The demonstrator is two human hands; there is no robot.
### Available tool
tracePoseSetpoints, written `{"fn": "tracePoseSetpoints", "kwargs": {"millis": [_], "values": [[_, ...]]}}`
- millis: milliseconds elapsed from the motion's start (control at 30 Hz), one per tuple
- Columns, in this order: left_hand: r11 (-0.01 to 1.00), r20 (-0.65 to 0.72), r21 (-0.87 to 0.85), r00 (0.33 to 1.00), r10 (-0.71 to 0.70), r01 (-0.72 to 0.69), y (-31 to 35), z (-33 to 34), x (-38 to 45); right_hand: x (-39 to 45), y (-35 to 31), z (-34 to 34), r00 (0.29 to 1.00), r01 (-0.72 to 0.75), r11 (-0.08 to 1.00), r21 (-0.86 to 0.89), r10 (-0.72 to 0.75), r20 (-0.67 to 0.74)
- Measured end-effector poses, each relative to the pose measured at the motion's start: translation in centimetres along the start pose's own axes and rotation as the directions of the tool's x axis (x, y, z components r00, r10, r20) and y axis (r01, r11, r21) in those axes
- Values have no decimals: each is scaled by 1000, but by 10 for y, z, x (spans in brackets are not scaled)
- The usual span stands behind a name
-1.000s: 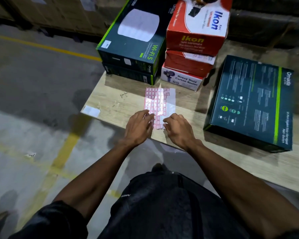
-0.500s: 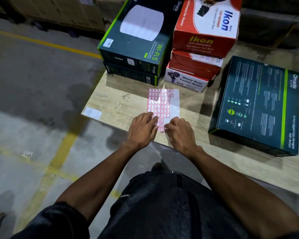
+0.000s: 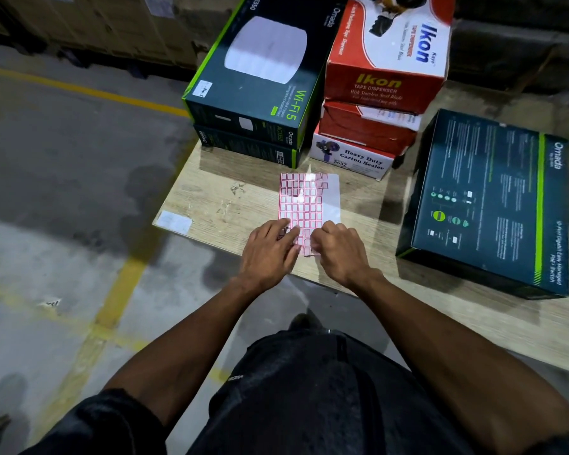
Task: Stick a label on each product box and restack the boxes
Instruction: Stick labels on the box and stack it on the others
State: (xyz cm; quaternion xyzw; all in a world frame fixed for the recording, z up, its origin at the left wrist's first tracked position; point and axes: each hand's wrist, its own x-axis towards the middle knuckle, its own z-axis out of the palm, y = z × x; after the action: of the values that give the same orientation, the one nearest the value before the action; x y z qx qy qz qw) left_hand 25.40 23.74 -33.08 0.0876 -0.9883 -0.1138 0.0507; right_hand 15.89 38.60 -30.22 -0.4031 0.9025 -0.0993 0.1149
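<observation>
The label sheet [image 3: 304,205], a grid of red-bordered stickers with a bare strip of backing along its right side, lies flat on the wooden tabletop [image 3: 358,277], its near end close to the table's near edge. Both hands work at that end. The left hand [image 3: 270,251] lies over the sheet's near left part with fingers fairly straight, pressing it down, probably to keep the backing from lifting. The right hand [image 3: 337,249] has its fingers curled at the near right part of the grid, seemingly picking at a single sticker; whether one is actually pinched is hidden under the knuckles, so I cannot tell.

Just beyond the sheet, toward the far edge, stand two stacks: dark Omada Wi-Fi 5 boxes [image 3: 260,73] on the left, the top one already carrying a small white label, and red Ikon tape dispenser boxes [image 3: 388,60] over a Heavy Duty Carton Sealer box [image 3: 353,157]. Toward the right edge, apart from the stacks, the Omada PoE+ switch box [image 3: 486,205] lies flat, likely next for labelling. A white sticker [image 3: 174,221] sits at the table's near left corner.
</observation>
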Motion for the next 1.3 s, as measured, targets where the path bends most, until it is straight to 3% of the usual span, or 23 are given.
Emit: {"fn": "tracePoseSetpoints", "kwargs": {"millis": [167, 300, 500, 667, 767, 933, 1000, 1133, 1300], "values": [[1000, 13, 5, 1000, -13, 13, 2, -1, 0, -10, 6, -3, 999, 37, 995, 92, -38, 10], [999, 32, -27, 999, -34, 35, 4, -4, 1, -19, 12, -9, 999, 18, 965, 262, -29, 37], [988, 84, -93, 990, -116, 123, 15, -13, 8, -32, 18, -23, 971, -229, 706, 670, 213, 107], [984, 90, -62, 983, -161, 167, 24, -18, 12, -56, 32, -43, 972, -169, 632, 756, 236, 20], [984, 95, -17, 980, -176, 178, 29, -20, 13, -67, 47, -51, 966, -114, 673, 731, 247, -77], [981, 76, 17, 978, -194, 193, 41, -25, 13, -90, 71, -66, 953, -110, 659, 744, 283, -110], [983, 57, 4, 982, -182, 182, 51, -26, 14, -102, 84, -69, 937, -110, 753, 649, 296, -184], [986, 56, -126, 993, -107, 113, 94, -25, 23, -132, 117, -68, 870, -136, 884, 447, 322, -373], [948, 60, -313, 995, 76, -53, 166, -21, 39, -166, 158, -64, 818, -278, 911, 305, 391, -422]]}}
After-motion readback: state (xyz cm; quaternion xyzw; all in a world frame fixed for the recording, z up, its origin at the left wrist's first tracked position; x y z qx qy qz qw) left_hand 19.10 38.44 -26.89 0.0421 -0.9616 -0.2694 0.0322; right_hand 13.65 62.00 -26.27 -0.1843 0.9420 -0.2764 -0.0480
